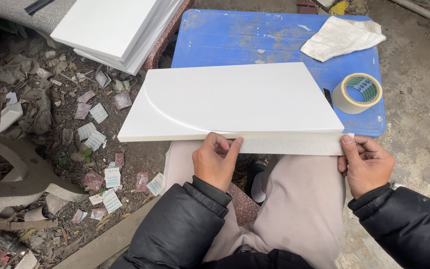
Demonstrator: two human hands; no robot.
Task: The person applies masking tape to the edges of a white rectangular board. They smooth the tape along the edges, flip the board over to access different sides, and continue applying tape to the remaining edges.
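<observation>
On a blue plastic table [225, 40] lies a white curved-corner panel [235, 102]. Left hand [216, 162] and right hand [367, 164] pinch a translucent tape strip [289, 145] along its near edge; the left stretch looks untaped.

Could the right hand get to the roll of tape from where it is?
Probably yes. The roll of tape lies on the blue table just beyond the right hand, with nothing between them, though that hand is pinching the tape strip now.

Outdoor daylight falls flat on a grey concrete floor [419, 114] at right, while bare earth [70, 134] at left lies strewn with small paper packets [98, 113] (some pink) and crumpled grey scraps [26, 67].
</observation>
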